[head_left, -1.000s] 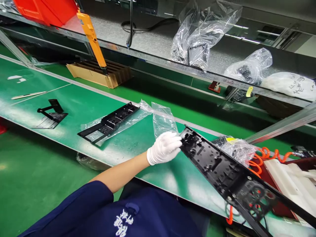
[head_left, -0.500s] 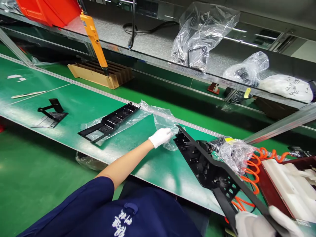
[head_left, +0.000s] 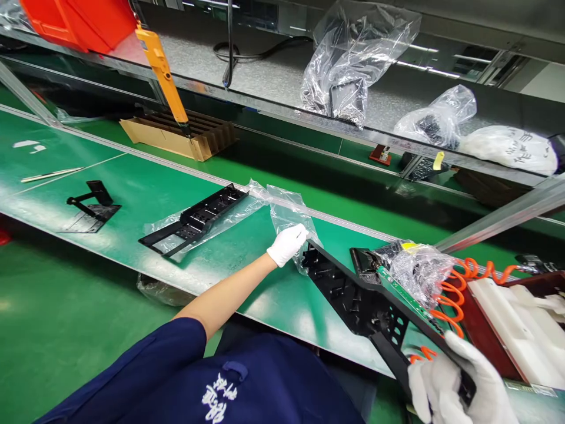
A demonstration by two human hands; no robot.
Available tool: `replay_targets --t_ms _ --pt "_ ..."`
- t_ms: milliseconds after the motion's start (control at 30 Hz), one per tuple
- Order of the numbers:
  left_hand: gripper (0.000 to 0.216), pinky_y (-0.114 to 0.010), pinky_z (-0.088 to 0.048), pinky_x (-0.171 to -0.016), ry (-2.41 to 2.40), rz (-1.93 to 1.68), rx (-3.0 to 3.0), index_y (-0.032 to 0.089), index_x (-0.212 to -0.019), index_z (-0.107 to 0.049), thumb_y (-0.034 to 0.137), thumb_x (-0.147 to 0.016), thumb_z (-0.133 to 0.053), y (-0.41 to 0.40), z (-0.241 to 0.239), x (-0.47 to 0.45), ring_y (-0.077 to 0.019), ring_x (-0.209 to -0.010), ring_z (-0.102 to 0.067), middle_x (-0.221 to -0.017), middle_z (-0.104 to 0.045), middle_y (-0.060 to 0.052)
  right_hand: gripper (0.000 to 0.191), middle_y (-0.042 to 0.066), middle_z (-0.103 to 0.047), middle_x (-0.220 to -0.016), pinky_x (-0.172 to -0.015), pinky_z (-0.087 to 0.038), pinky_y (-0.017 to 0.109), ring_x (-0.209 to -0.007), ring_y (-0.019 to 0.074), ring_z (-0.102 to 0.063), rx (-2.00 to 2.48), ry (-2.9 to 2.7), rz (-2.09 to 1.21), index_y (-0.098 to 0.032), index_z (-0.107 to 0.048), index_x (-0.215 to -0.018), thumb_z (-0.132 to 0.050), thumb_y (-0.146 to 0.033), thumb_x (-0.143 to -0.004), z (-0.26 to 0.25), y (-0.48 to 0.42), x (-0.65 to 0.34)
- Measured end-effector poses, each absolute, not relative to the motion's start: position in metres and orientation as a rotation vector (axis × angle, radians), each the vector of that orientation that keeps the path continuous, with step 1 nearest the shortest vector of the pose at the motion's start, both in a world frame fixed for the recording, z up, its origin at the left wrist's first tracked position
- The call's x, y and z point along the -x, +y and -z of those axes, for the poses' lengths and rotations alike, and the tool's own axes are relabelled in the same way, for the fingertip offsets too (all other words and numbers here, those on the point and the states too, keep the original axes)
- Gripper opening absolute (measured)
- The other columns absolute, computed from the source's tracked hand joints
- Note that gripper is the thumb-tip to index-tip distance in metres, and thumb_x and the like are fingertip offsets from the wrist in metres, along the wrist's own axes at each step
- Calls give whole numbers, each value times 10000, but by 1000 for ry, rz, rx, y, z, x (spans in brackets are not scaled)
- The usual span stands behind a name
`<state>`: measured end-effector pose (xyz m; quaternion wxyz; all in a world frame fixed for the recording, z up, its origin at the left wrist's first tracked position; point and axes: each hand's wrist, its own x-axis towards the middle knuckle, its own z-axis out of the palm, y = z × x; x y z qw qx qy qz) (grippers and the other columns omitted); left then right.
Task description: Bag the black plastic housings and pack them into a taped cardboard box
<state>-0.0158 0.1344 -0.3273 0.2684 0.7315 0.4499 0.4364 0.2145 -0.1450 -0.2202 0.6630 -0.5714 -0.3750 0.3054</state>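
Observation:
My right hand [head_left: 459, 383], in a white glove, grips the lower end of a long black plastic housing [head_left: 348, 294]. The housing slants over the bench with its ribbed inner side showing. My gloved left hand [head_left: 288, 244] is closed on a clear plastic bag [head_left: 286, 209], close to the housing's far end; its fingertips are partly hidden. Left of it, a similar black housing [head_left: 200, 218] lies on clear film. Behind the held housing are a green circuit board [head_left: 404, 294] and a black part [head_left: 365, 264] beside crumpled clear wrap [head_left: 424, 272].
A black stand [head_left: 90, 209] is on the green bench at left. An orange electric screwdriver [head_left: 163, 73] hangs above a cardboard divider box [head_left: 176, 135]. Bagged parts [head_left: 353, 88] sit on the shelf. An orange coiled hose [head_left: 457, 294] and white blocks [head_left: 512, 330] are at right.
My right hand has shifted left and the housing has swung lower, its far end now closer to my left hand. More of the circuit board shows. My left hand has barely moved.

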Motion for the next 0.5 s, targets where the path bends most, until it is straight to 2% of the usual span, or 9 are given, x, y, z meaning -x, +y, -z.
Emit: replay_targets --t_ms 100,200,267,367,433,500 --pt "252 -313 -511 -783 1195 -1116 -2046 223 -667 -551 221 -919 -543 123 329 17 -181 -688 -578 -652 -554 -7 491 -51 -316 -430 -330 -278 254 -294 93 -273 1248 -668 -682 -352 -710 -1126 -775 -347 -639 211 -134 -210" --pt "233 -314 -510 -753 1146 -977 -2132 212 -676 -589 245 -903 -554 110 332 18 -186 -686 -590 -674 -593 -23 494 -80 -284 -454 -342 -229 207 -313 51 -216 1149 -523 -701 -284 -688 -1179 -742 -326 -690 217 -123 -207" --pt "241 -313 -502 -731 1106 -877 -2178 204 -703 -608 264 -921 -526 102 332 16 -186 -694 -596 -706 -627 -31 480 -101 -288 -476 -360 -240 181 -334 37 -216 1075 -511 -722 -261 -662 -1201 -742 -308 -731 229 -114 -203" --pt "251 -287 -490 -740 1039 -776 -2218 202 -756 -624 277 -952 -486 92 327 9 -166 -726 -609 -749 -656 -18 341 -119 -305 -518 -381 -265 141 -365 13 -211 971 -486 -789 -222 -634 -1057 -760 -289 -747 254 -97 -196" --pt "248 -272 -476 -731 1003 -731 -2238 200 -763 -617 282 -958 -486 88 324 7 -152 -715 -601 -742 -651 -6 261 -122 -293 -539 -411 -314 118 -386 -3 -212 943 -426 -832 -189 -570 -891 -765 -303 -760 272 -89 -194" --pt "262 -262 -459 -701 986 -681 -2269 196 -747 -601 289 -964 -489 85 321 8 -144 -691 -586 -719 -639 -2 321 -119 -356 -577 -518 -465 131 -423 -13 -288 995 -377 -872 -172 -511 -820 -778 -341 -766 289 -86 -195"
